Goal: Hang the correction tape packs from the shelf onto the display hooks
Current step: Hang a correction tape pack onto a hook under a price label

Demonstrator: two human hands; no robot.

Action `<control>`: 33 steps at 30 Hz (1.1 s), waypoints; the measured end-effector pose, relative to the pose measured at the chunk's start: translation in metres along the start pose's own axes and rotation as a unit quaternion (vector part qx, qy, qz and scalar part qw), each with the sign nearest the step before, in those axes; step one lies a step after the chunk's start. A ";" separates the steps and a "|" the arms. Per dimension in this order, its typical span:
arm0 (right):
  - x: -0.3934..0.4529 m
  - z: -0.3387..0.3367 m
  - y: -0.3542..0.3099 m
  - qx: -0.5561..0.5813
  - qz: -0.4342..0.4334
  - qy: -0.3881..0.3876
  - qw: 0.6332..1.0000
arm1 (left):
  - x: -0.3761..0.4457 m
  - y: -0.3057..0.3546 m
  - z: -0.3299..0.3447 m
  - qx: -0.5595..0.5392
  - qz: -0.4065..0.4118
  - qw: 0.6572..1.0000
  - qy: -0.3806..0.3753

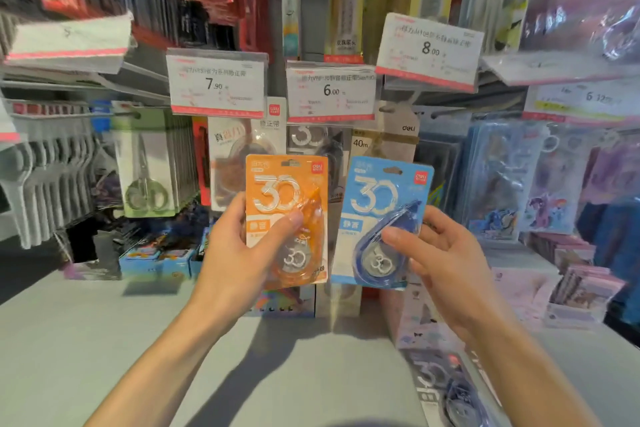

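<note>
1. A grey shelf fills the lower half of the frame, with small boxes of goods along its back edge.
2. Above it, packed hooks carry hanging goods; price tags reading 7.90, 6.00 and 8.00 sit across the middle.
3. A scissors pack hangs at centre left.
4. The left hand grips the orange correction tape pack at frame centre, thumb across its front.
5. The right hand pinches the blue correction tape pack just beside it, thumb on the blister.
6. Another pack lies flat on the shelf, lower right.
</note>
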State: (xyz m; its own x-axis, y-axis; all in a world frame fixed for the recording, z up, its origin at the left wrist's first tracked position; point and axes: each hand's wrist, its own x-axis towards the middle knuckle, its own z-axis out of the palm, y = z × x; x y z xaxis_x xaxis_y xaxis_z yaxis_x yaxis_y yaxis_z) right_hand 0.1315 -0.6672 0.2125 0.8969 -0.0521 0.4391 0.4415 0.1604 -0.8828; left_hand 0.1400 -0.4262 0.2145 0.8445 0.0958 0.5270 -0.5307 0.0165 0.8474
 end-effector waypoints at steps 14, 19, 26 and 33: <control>0.010 0.034 -0.036 0.013 -0.081 -0.017 0.997 | -0.002 0.036 -0.037 0.052 0.069 0.996 0.005; 0.007 0.035 -0.046 0.037 -0.086 -0.043 0.995 | 0.000 0.045 -0.034 0.064 0.094 0.993 0.010; 0.008 0.021 -0.045 -0.016 -0.100 -0.016 0.995 | 0.012 0.069 -0.026 0.029 0.143 0.989 0.006; 0.028 0.032 -0.033 -0.102 -0.119 0.000 0.988 | 0.015 0.076 -0.028 0.023 0.157 0.987 0.002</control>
State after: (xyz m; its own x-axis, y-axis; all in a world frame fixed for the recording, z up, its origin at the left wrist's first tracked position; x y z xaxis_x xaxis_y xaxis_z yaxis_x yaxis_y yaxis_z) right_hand 0.1414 -0.6428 0.2597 0.7676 -0.0650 0.6376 0.6350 -0.0575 -0.7704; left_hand 0.1103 -0.3955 0.2852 0.6379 0.0935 0.7645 -0.7628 -0.0601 0.6438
